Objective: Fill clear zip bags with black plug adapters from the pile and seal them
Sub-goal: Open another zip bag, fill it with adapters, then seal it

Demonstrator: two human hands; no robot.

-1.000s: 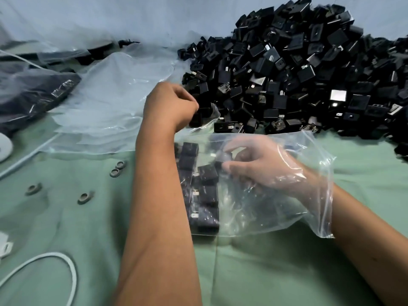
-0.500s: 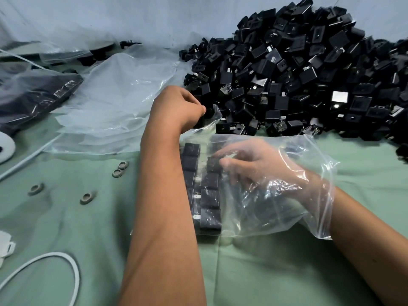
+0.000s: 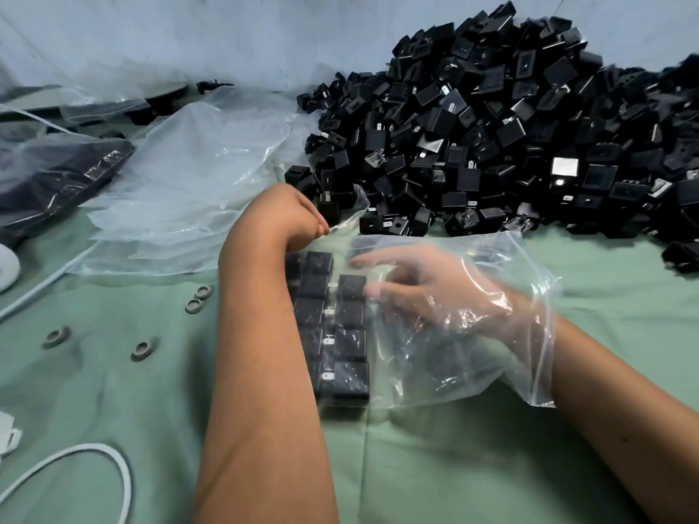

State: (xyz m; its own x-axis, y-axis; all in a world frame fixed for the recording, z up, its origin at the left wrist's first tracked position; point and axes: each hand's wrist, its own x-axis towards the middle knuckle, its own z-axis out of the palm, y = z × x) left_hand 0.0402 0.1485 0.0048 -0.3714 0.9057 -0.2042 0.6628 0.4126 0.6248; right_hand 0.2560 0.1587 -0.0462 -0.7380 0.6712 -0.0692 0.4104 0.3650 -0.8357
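Note:
A clear zip bag [image 3: 446,357] lies on the green cloth with its mouth to the right. Several black plug adapters [image 3: 350,344] are lined up in rows at its left end. My right hand [image 3: 427,293] is inside the bag, fingers spread and straight, fingertips touching the upper adapters. My left hand [image 3: 291,213] is curled at the bag's far left corner and pinches the plastic there. A big pile of black adapters [image 3: 491,130] rises just behind the bag.
A stack of empty clear bags [image 3: 189,183] lies at the left of the pile. Filled bags [image 3: 49,175] sit at the far left. Small grey rings [image 3: 142,349] and a white cable [image 3: 94,459] lie on the cloth at the near left.
My right hand has let go of the adapter it held and spread its fingers over the top of the rows. The left hand has stayed on the bag's corner.

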